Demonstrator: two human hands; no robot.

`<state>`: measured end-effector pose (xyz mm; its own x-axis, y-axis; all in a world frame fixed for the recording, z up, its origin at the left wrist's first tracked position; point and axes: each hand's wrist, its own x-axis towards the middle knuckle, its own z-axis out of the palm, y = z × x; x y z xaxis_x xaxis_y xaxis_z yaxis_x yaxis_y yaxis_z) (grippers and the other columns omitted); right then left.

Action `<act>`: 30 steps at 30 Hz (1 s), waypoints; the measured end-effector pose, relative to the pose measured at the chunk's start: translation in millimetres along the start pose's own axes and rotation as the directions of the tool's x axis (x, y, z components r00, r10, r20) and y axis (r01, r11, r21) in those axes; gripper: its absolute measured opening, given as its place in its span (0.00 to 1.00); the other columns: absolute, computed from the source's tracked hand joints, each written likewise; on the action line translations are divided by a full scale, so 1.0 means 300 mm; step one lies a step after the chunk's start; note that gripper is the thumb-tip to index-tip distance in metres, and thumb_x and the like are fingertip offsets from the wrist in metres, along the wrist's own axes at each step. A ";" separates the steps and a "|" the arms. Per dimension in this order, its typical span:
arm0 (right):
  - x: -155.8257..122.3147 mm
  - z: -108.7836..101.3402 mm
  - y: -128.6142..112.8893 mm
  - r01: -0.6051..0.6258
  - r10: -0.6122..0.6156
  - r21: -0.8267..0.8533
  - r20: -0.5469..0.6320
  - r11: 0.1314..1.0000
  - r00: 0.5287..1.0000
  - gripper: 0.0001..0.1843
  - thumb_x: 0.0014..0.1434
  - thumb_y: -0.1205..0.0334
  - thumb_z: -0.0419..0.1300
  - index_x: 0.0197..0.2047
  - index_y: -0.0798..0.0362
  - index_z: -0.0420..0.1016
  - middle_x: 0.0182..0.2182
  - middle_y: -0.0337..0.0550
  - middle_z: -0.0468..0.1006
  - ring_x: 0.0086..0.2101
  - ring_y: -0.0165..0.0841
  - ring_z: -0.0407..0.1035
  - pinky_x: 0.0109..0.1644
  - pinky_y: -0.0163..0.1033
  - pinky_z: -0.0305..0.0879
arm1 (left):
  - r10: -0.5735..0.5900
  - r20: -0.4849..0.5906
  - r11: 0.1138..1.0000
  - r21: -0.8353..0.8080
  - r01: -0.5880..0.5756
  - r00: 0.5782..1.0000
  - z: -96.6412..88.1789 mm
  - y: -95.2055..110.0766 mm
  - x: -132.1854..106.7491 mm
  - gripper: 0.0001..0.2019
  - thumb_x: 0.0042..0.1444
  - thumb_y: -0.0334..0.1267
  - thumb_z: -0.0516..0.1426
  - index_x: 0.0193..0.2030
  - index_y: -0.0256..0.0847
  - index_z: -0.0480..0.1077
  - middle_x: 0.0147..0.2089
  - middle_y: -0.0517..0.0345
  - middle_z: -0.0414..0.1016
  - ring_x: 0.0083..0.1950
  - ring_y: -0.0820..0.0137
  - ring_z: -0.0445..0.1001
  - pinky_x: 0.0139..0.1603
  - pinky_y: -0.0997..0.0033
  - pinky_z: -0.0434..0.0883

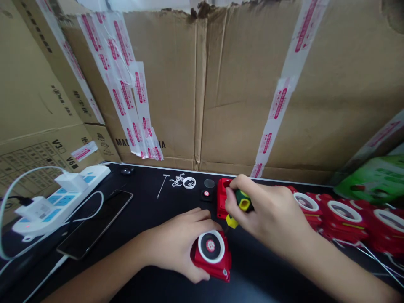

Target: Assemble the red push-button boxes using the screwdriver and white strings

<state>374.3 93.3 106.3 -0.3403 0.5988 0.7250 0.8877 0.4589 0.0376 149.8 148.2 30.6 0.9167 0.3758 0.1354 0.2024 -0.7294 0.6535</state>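
My left hand (176,244) is closed around a red plastic housing (212,256) with a white ring and a small gear on its face, low at the table's middle. Just above it, my right hand (268,212) grips a green and yellow screwdriver (241,203), its tip pointing down toward the housing. Another red part (222,198) lies behind the screwdriver, partly hidden by my fingers.
A row of red housings with white rings (342,212) lines the right side. A white ring (189,183), a thin pin (162,185) and small black discs (206,194) lie at the back. A phone (96,223) and a white power strip (59,198) sit left. Cardboard boxes (252,92) wall the table.
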 end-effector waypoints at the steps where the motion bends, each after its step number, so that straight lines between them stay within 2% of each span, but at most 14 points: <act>1: 0.005 -0.006 0.006 0.003 -0.004 0.017 0.024 1.000 1.000 0.09 0.69 0.61 0.58 0.34 0.49 0.69 0.18 0.32 0.72 0.14 0.29 0.62 0.22 0.38 0.51 | -0.001 0.008 1.000 0.005 0.001 1.000 0.000 -0.002 -0.001 0.36 0.42 0.44 0.75 0.60 0.47 0.72 0.57 0.52 0.77 0.56 0.52 0.74 0.63 0.53 0.71; 3: 0.015 -0.023 0.020 0.020 -0.031 0.100 0.106 0.995 0.994 0.07 0.69 0.62 0.58 0.36 0.49 0.69 0.18 0.32 0.72 0.15 0.28 0.61 0.22 0.37 0.52 | -0.001 0.015 1.000 0.005 0.001 1.000 0.001 -0.005 -0.002 0.36 0.42 0.45 0.76 0.59 0.48 0.72 0.57 0.52 0.76 0.56 0.52 0.74 0.62 0.54 0.72; 6: 0.021 -0.051 0.036 0.007 -0.076 0.268 0.249 0.963 0.966 0.04 0.69 0.62 0.59 0.39 0.48 0.69 0.23 0.34 0.77 0.18 0.29 0.66 0.24 0.35 0.56 | -0.013 0.010 1.000 -0.016 0.013 1.000 0.000 -0.004 -0.006 0.39 0.42 0.45 0.76 0.62 0.49 0.72 0.59 0.53 0.75 0.58 0.52 0.73 0.63 0.55 0.72; 10: 0.017 -0.079 0.041 -0.023 -0.104 0.324 0.369 0.946 0.924 0.03 0.71 0.60 0.60 0.45 0.47 0.69 0.30 0.36 0.80 0.25 0.31 0.72 0.28 0.35 0.60 | -0.019 0.017 0.999 -0.037 0.020 1.000 -0.005 0.006 -0.007 0.40 0.43 0.43 0.76 0.64 0.50 0.71 0.60 0.55 0.75 0.59 0.53 0.73 0.64 0.56 0.72; 12: 0.014 -0.082 0.040 0.016 -0.127 0.290 0.368 0.957 0.921 0.03 0.72 0.59 0.59 0.46 0.47 0.70 0.29 0.36 0.80 0.24 0.32 0.71 0.27 0.36 0.58 | -0.012 0.021 1.000 -0.028 0.013 1.000 -0.007 0.008 -0.005 0.38 0.43 0.43 0.76 0.63 0.49 0.71 0.60 0.55 0.76 0.59 0.54 0.73 0.64 0.56 0.72; 15: 0.012 -0.071 0.036 0.094 -0.113 0.091 0.236 0.991 0.965 0.08 0.73 0.56 0.55 0.41 0.49 0.70 0.20 0.34 0.74 0.17 0.33 0.64 0.23 0.38 0.49 | -0.004 0.017 1.000 0.001 0.004 1.000 -0.008 0.006 -0.003 0.39 0.43 0.43 0.75 0.63 0.48 0.71 0.60 0.53 0.76 0.59 0.53 0.73 0.64 0.55 0.71; 17: 0.011 -0.059 0.032 0.096 -0.088 -0.045 0.156 0.994 0.984 0.13 0.73 0.54 0.54 0.37 0.49 0.70 0.15 0.33 0.68 0.14 0.33 0.60 0.22 0.39 0.43 | -0.002 0.021 1.000 0.016 0.001 1.000 -0.009 0.004 -0.003 0.38 0.43 0.43 0.75 0.62 0.46 0.72 0.57 0.52 0.77 0.57 0.53 0.74 0.64 0.55 0.72; 20: 0.008 -0.054 0.021 0.048 -0.031 -0.119 0.141 0.992 0.990 0.14 0.72 0.54 0.54 0.35 0.50 0.70 0.14 0.34 0.66 0.13 0.34 0.60 0.23 0.39 0.42 | -0.008 0.032 1.000 0.008 0.008 0.999 -0.009 0.008 -0.005 0.37 0.43 0.44 0.75 0.62 0.46 0.72 0.55 0.53 0.76 0.57 0.54 0.74 0.62 0.56 0.73; 22: 0.008 -0.063 0.011 0.010 0.001 -0.059 0.184 0.998 0.983 0.12 0.71 0.55 0.56 0.36 0.50 0.69 0.16 0.34 0.68 0.15 0.33 0.60 0.24 0.39 0.44 | -0.016 0.028 1.000 -0.001 0.016 0.999 -0.009 0.013 -0.008 0.37 0.45 0.42 0.75 0.63 0.48 0.72 0.57 0.53 0.75 0.59 0.53 0.73 0.64 0.57 0.73; 26: 0.019 -0.089 -0.009 -0.069 -0.037 0.262 0.377 0.963 0.925 0.05 0.71 0.58 0.58 0.44 0.50 0.68 0.25 0.33 0.75 0.21 0.30 0.66 0.27 0.36 0.53 | -0.025 0.014 1.000 -0.006 0.025 1.000 -0.007 0.021 -0.014 0.41 0.46 0.37 0.74 0.67 0.49 0.68 0.65 0.53 0.72 0.67 0.51 0.69 0.72 0.54 0.67; 30: 0.033 -0.109 -0.021 -0.111 -0.009 0.246 0.442 0.963 0.897 0.08 0.72 0.58 0.58 0.50 0.51 0.67 0.28 0.34 0.77 0.21 0.30 0.67 0.28 0.35 0.54 | -0.024 0.022 1.000 -0.015 0.024 0.999 -0.006 0.025 -0.015 0.41 0.46 0.36 0.74 0.68 0.50 0.68 0.65 0.54 0.71 0.65 0.53 0.72 0.70 0.56 0.69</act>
<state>375.6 74.8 135.6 -0.4506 0.8228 0.3464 0.8162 0.5369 -0.2134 146.6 142.0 36.4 0.9190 0.3806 0.1035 0.2194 -0.7114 0.6676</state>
